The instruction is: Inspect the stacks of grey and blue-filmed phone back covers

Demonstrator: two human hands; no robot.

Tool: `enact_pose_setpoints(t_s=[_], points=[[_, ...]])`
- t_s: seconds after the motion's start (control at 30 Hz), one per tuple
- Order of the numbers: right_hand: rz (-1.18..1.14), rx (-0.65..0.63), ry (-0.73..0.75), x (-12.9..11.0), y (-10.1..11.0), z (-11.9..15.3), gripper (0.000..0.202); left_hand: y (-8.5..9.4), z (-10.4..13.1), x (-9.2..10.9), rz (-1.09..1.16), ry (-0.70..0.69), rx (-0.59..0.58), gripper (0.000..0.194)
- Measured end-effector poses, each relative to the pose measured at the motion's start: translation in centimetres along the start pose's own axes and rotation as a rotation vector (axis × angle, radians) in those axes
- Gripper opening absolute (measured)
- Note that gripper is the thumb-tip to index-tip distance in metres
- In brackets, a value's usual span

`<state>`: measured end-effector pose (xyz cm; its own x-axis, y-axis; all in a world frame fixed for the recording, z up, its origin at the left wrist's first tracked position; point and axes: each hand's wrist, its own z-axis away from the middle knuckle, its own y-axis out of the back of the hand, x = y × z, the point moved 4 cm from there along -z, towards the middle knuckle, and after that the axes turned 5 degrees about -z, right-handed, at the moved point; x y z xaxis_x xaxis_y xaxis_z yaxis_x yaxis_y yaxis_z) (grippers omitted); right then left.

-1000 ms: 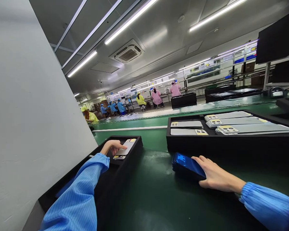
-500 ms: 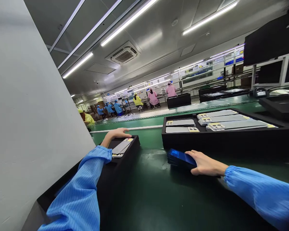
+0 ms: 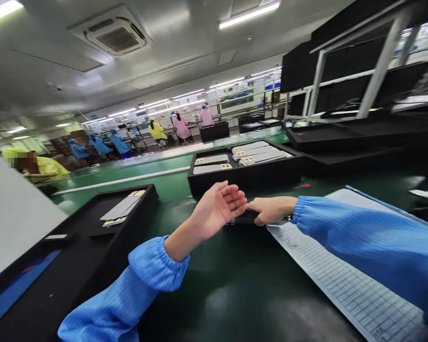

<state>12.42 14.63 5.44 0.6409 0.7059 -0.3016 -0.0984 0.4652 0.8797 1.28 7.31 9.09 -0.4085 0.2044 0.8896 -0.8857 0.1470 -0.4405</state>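
Note:
My left hand point(image 3: 217, 211) is raised above the green surface with its palm turned up and fingers slightly curled, holding nothing. Close to its fingertips, my right hand point(image 3: 271, 209) grips a stack of dark phone-like panels point(image 3: 245, 218), which is partly hidden by both hands. White flat pieces point(image 3: 123, 208) with yellow ends lie in the black tray point(image 3: 109, 247) on the left. Behind my hands, another black tray point(image 3: 242, 178) holds several white pieces point(image 3: 260, 154).
A printed grid sheet on a clipboard point(image 3: 328, 256) lies under my right forearm. Empty-looking black trays point(image 3: 342, 135) stand at the right. A grey-white panel point(image 3: 17, 213) rises at the left. Several people point(image 3: 181, 127) sit in the background, one in yellow point(image 3: 46, 166) nearer.
The view has swung right. My left hand has left the left tray and moved beside my right hand, palm up. The dark stack is turned and now mostly hidden. The clipboard has come into view.

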Motion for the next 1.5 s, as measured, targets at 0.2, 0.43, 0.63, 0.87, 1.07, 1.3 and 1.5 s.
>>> enact_pose_setpoints(t_s=[0.2, 0.43, 0.63, 0.87, 1.07, 1.3, 1.5], points=[[0.067, 0.065, 0.019, 0.5, -1.4, 2.1, 0.017, -1.0, 2.8, -5.0, 0.118, 0.184, 0.042, 0.026], [0.125, 0.215, 0.077, 1.4, -2.0, 2.0, 0.01, -0.8, 3.0, -6.3, 0.127, 0.266, 0.088, 0.028], [0.117, 0.29, 0.081, 1.4, -2.3, 2.4, 0.013, -0.3, 2.8, -6.8, 0.136, 0.333, 0.107, 0.029], [0.056, 0.309, 0.082, 1.3, -2.3, 2.6, 0.013, 0.5, 2.3, -7.0, 0.144, 0.347, 0.101, 0.03], [-0.133, 0.379, 0.108, 1.4, -2.3, 2.7, 0.015, 0.6, 2.1, -7.0, 0.104, 0.33, 0.078, 0.028], [-0.711, 0.593, 0.187, 2.1, -2.0, 3.1, 0.021, 3.8, 1.5, -2.5, -0.463, -0.459, 0.462, 0.005], [-1.228, 0.397, 0.387, -0.1, -5.9, 1.5, 0.045, 3.1, 0.8, -0.9, -0.572, -0.511, -0.037, 0.082]])
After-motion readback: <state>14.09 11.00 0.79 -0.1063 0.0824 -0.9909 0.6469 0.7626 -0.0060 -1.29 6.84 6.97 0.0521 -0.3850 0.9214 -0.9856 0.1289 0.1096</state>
